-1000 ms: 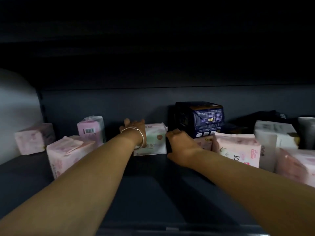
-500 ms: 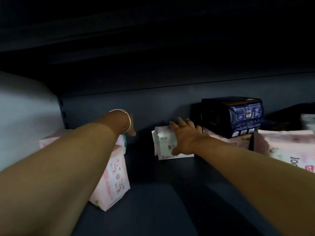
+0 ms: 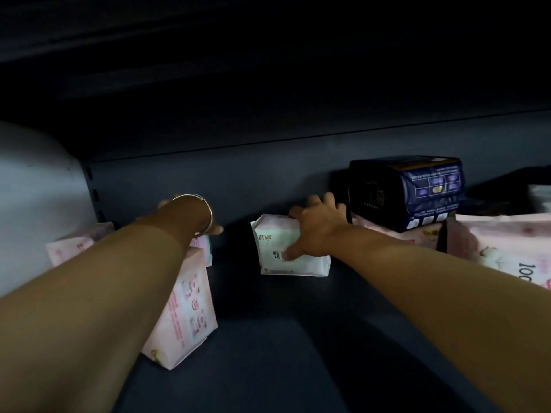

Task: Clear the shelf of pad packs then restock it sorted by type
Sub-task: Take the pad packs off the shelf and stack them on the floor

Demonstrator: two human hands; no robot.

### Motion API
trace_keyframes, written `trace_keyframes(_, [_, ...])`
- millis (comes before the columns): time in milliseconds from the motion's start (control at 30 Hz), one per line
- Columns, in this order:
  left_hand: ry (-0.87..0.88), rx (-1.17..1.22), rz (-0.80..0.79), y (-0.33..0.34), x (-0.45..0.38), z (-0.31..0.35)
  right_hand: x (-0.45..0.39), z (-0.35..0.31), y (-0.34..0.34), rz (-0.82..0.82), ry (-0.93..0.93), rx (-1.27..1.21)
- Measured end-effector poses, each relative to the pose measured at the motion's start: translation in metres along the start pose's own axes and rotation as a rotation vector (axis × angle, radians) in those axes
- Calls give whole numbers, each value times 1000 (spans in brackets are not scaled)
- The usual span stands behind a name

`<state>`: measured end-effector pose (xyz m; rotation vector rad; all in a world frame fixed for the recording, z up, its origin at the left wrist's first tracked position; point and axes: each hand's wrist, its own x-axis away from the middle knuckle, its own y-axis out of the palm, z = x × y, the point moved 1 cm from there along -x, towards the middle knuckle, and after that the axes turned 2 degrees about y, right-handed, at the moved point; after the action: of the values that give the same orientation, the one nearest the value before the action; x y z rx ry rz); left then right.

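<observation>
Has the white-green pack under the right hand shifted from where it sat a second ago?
Yes. The white-green pack, gripped by the right hand, now stands beside the dark blue pack; earlier it sat further left under the left hand.

arms: bare, no sleeves | left wrist: thin metal bangle (image 3: pixel 205 214)

Shelf (image 3: pixel 268 353): packs lying along its rear, against the back wall (image 3: pixel 238 186).
Far left, by the side panel (image 3: pixel 35 189): one pack (image 3: pixel 71 248) sitting at the back, a taller pack (image 3: pixel 187 311) standing before it and nearer the front edge, partly hidden by the left forearm.
Centre: a small pack (image 3: pixel 274 257) standing apart, the right hand (image 3: pixel 319 231) lying over its top.
Right of centre: a dark pack (image 3: pixel 417 192) resting on a flat pack (image 3: pixel 381 234).
Far right: a large pack (image 3: pixel 501 242) sitting beside that stack.
</observation>
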<state>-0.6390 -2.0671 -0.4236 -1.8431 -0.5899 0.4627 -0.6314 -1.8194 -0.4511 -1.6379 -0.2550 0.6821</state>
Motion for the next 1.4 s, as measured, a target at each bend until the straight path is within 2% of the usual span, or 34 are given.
trace_keyframes(133, [3, 64, 108, -10, 34, 4, -1, -1, 6, -62, -10, -184])
trace_keyframes(233, [7, 90, 170, -10, 40, 4, -1, -3, 9, -45, -11, -191])
trace_keyframes(400, [-141, 129, 189, -14, 55, 14, 0, -7, 11, -44, -12, -153])
trace_keyframes(533, [21, 211, 142, -18, 65, 14, 4, -9, 10, -53, -13, -150])
trace_keyframes(733, [73, 345, 141, -15, 72, 11, 19, -15, 9, 30, -40, -112])
trace_keyframes(900, [155, 387, 256, -41, 99, 13, 39, -20, 4, 133, -22, -124])
trace_keyframes(1000, [168, 484, 325, -59, 119, 14, 55, -18, -9, 183, 63, -205])
trace_keyframes(1133, [173, 572, 313, -78, 153, 12, 80, -9, -45, 201, 105, -281])
trace_keyframes(1300, [149, 602, 291, -100, 224, 1, 133, -4, -88, 206, 89, -333])
trace_keyframes(1400, [159, 538, 306, -104, 279, -8, 178, -2, -107, 178, 80, -362])
